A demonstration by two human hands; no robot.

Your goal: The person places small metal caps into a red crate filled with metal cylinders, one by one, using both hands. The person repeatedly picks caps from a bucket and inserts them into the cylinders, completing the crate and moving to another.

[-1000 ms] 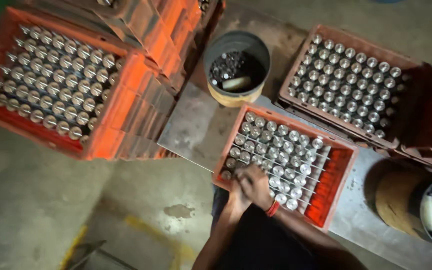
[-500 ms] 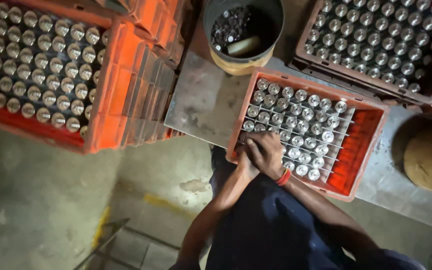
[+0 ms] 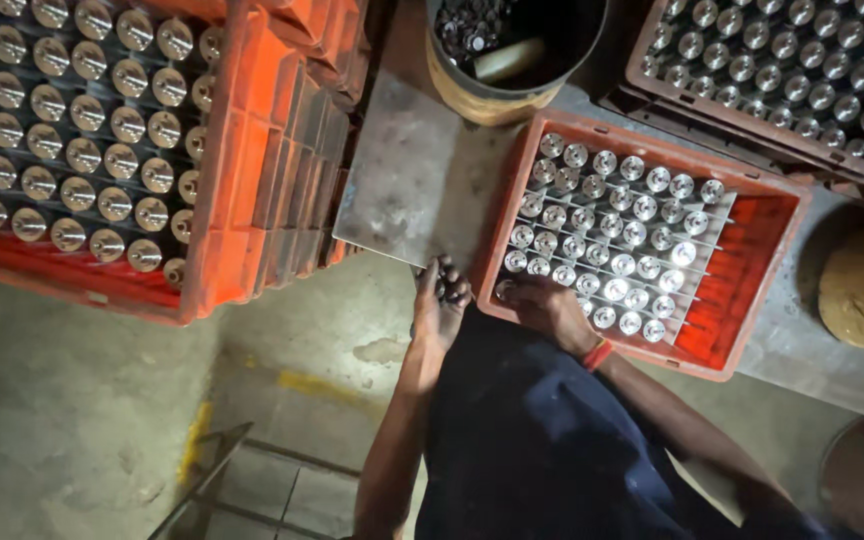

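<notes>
My left hand (image 3: 440, 300) keeps a closed grip on small metal pieces by the bench (image 3: 402, 180) edge, feeding my right hand (image 3: 544, 305), fingers down among the orange crate's (image 3: 752, 290) capped cylinders (image 3: 612, 235), grip unclear.

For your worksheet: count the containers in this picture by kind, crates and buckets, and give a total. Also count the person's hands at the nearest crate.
Crates: 3, the orange crate by the hands, a big orange crate at left, a dark crate at top right
Buckets: 1, the bucket
Total containers: 4
Hands: 2, left hand and right hand
</notes>
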